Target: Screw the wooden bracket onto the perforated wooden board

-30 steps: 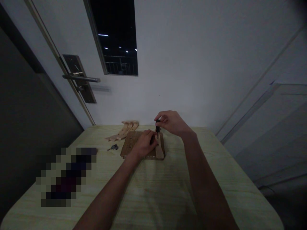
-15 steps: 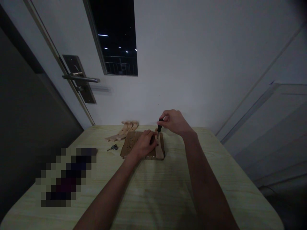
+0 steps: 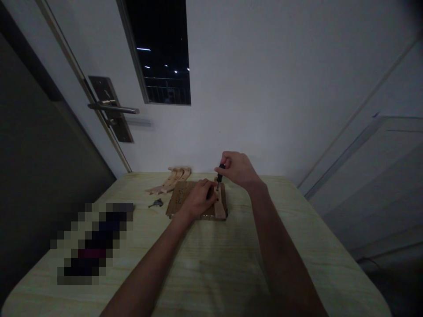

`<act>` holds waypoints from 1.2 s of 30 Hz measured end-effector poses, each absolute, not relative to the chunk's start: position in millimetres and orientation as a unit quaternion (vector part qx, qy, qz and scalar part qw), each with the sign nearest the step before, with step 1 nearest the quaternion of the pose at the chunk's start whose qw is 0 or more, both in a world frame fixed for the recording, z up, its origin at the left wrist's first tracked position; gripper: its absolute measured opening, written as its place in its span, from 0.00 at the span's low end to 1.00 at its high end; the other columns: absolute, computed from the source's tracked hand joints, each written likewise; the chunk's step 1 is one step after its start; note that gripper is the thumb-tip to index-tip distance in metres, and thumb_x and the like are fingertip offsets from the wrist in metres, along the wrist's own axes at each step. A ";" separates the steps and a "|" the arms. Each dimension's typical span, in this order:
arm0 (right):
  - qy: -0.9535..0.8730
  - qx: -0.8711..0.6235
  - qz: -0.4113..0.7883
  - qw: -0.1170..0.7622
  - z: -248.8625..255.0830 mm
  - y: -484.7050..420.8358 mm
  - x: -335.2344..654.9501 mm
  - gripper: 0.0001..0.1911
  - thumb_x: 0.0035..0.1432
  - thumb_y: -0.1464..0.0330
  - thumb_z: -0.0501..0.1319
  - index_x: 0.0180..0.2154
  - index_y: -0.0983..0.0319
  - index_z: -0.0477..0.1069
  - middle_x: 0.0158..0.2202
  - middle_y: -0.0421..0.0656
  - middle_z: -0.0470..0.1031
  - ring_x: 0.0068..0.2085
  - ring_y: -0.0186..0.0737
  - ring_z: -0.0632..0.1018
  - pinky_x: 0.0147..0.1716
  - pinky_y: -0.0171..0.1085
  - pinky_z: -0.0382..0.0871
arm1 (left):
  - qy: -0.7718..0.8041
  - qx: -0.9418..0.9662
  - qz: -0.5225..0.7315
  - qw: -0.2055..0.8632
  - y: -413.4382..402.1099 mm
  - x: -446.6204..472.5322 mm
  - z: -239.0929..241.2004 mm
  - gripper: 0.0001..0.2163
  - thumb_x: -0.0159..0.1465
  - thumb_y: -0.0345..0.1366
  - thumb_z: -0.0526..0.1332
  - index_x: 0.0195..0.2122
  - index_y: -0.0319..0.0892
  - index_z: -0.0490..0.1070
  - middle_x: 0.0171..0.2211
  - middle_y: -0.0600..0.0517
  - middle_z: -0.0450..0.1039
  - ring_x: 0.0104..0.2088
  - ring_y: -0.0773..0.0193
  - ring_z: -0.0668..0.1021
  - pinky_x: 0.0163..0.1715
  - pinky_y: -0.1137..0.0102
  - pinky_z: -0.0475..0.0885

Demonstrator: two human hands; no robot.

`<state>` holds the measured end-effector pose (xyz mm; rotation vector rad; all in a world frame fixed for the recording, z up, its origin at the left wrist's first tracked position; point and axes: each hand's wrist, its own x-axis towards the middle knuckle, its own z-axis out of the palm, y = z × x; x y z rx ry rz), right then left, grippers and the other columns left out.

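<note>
My right hand is closed around the black handle of a screwdriver, which points down. Its tip meets the upper part of a pale, shaped wooden piece that has small dark holes. That piece lies along the right end of a brown cardboard slab. My left hand rests over the slab with its fingers curled against the wooden piece, pressing on its left side near the screwdriver tip. Whether the left fingertips also pinch a screw is too small to see.
Several similar curved wooden pieces lie behind the slab, to the left. A small heap of screws sits left of the slab. A pixelated dark object is on the table's left side. A white door with a metal handle stands behind the table.
My right hand has turned slightly on the screwdriver, and its wrist has shifted a little to the left. The left hand and the wooden piece stay in place.
</note>
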<state>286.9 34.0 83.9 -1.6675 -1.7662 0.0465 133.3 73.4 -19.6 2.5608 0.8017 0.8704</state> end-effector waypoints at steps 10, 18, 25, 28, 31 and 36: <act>-0.687 -0.640 -0.001 0.344 80.5 37.0 288.9 0.06 0.48 0.66 0.66 0.27 0.62 0.74 0.23 0.38 0.70 0.24 0.31 0.67 0.28 0.33 0.59 | 0.280 0.895 0.306 0.165 73.0 132.2 -20.2 0.09 0.61 0.32 0.55 0.43 0.41 0.67 0.40 0.47 0.69 0.42 0.58 0.72 0.46 0.62 0.67; -0.683 -0.641 -0.002 0.351 79.6 38.0 290.6 0.08 0.47 0.64 0.68 0.29 0.62 0.74 0.22 0.37 0.70 0.24 0.30 0.67 0.27 0.32 0.59 | 0.287 0.895 0.299 0.162 74.6 132.7 -20.7 0.09 0.60 0.31 0.55 0.43 0.40 0.68 0.39 0.47 0.70 0.42 0.58 0.72 0.46 0.62 0.67; -0.713 -0.612 0.024 0.342 81.2 38.8 292.8 0.06 0.49 0.66 0.67 0.29 0.62 0.77 0.24 0.39 0.72 0.25 0.31 0.70 0.29 0.32 0.61 | 0.291 0.894 0.299 0.164 74.1 132.1 -21.1 0.10 0.60 0.32 0.56 0.43 0.39 0.68 0.39 0.47 0.69 0.41 0.58 0.72 0.44 0.63 0.68; -0.717 -0.602 0.052 0.347 79.5 38.9 296.5 0.09 0.48 0.69 0.67 0.35 0.62 0.78 0.25 0.40 0.74 0.26 0.32 0.72 0.29 0.32 0.64 | 0.288 0.895 0.299 0.165 73.1 132.0 -19.3 0.09 0.61 0.32 0.56 0.42 0.40 0.68 0.38 0.48 0.69 0.41 0.58 0.72 0.44 0.62 0.68; -0.730 -0.582 0.088 0.348 78.1 36.8 302.3 0.13 0.48 0.70 0.66 0.39 0.62 0.77 0.28 0.41 0.75 0.28 0.32 0.74 0.31 0.32 0.67 | 0.286 0.893 0.303 0.168 73.6 131.5 -19.9 0.09 0.61 0.32 0.55 0.43 0.40 0.68 0.38 0.48 0.70 0.42 0.58 0.72 0.45 0.62 0.68; -0.739 -0.571 0.092 0.346 78.4 32.3 308.9 0.13 0.53 0.72 0.62 0.42 0.60 0.76 0.31 0.42 0.76 0.31 0.32 0.75 0.33 0.33 0.69 | 0.284 0.891 0.308 0.175 74.9 130.8 -22.4 0.10 0.60 0.31 0.56 0.43 0.41 0.68 0.39 0.48 0.70 0.42 0.58 0.72 0.45 0.61 0.68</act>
